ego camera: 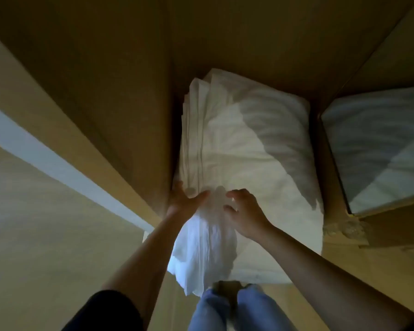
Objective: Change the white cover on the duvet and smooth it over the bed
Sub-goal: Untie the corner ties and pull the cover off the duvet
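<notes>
White cover [206, 249] hanging from folded linen stack [244, 139] in wooden cupboard [120, 96], left hand [187, 201] grip pinching its bunched top, right hand [245, 213] fingers curled into it just beside

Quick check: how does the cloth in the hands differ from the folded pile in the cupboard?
The cloth hangs down loose and crumpled; the pile lies folded in flat layers. The left hand and right hand grip the cloth; the pile sits behind them. The cloth looks bluish white, the pile creamier and partly shadowed. Both are white fabric.
</notes>
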Available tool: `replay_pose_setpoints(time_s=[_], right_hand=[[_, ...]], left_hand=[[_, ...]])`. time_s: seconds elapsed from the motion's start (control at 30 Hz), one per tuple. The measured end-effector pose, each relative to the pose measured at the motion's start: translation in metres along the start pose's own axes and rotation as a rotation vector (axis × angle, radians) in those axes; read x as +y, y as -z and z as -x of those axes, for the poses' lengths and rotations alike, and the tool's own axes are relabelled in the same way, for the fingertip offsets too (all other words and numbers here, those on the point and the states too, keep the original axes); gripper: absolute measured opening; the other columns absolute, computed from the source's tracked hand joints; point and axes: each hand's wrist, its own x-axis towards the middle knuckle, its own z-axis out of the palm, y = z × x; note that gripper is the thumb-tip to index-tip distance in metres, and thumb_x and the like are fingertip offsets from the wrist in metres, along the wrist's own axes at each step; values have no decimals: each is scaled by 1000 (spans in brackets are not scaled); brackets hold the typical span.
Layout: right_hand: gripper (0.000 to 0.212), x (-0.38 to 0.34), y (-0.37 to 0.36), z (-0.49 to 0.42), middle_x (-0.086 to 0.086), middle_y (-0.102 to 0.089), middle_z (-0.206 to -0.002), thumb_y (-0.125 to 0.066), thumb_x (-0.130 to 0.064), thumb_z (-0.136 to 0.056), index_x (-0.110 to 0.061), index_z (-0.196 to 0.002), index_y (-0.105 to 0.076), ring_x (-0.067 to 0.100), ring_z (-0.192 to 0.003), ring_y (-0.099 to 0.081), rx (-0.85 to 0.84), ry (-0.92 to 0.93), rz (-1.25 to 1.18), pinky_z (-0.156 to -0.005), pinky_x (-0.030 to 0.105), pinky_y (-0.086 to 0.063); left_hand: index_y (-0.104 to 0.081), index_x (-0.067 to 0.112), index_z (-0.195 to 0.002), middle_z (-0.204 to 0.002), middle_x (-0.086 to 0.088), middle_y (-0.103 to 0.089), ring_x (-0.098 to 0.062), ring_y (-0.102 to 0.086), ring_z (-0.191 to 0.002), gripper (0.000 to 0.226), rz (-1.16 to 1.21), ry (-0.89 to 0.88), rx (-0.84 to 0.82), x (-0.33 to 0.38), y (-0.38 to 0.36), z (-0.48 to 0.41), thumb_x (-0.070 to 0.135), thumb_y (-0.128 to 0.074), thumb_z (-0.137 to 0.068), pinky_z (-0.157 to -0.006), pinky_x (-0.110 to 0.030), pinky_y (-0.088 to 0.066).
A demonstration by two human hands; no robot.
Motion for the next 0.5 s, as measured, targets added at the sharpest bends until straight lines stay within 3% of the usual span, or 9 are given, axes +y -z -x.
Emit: replay_pose_setpoints(time_s=[0.1, 0.23, 0.37, 0.43, 0.5], right_hand=[[53, 0, -5, -25, 5, -36, -140, -52, -33, -91, -20, -140, -37, 26, -129, -31, 5, -73, 86, -100, 36, -33], [64, 4, -15, -46, -1, -21, -150, -52, -42, -90, -25, -145, -25, 24, -137, -17, -13, -161, 87, -104, 39, -27], [66, 7, -19, -58, -1, -18, -152, -49, -49, -91, -27, -147, -22, 25, -140, -16, -43, -203, 27, -107, 42, -28], [60, 4, -15, -65, 4, -35, -145, -48, -54, -88, -24, -139, -38, 26, -134, -30, -2, -199, -82, -107, 42, -32], [55, 0, -7, -74, 3, -54, -122, -54, -57, -83, -21, -125, -50, 26, -120, -48, 86, -209, -291, -101, 43, -40]], left_hand=[[-22, 14, -148, -144, -8, -41, -24, -44, -129, 125, 65, 54, -55, 5, -6, -18, 64, -78, -48, -104, -40, -42], [-12, 21, -150, -144, -10, -41, -23, -46, -129, 151, 324, 203, -23, 13, -21, -39, 59, -86, -23, -102, -39, -43], [-24, 12, -147, -136, -7, -49, -23, -54, -120, 130, 285, 242, 18, 25, -30, -53, 48, -91, -40, -95, -37, -50], [-39, 11, -138, -122, -5, -60, -21, -61, -107, 104, 263, 171, -21, 34, -32, -52, 40, -86, -49, -89, -38, -53], [-45, 16, -135, -109, 0, -65, -16, -63, -95, 77, 155, 15, -38, 45, -34, -41, 34, -72, -65, -85, -35, -54]])
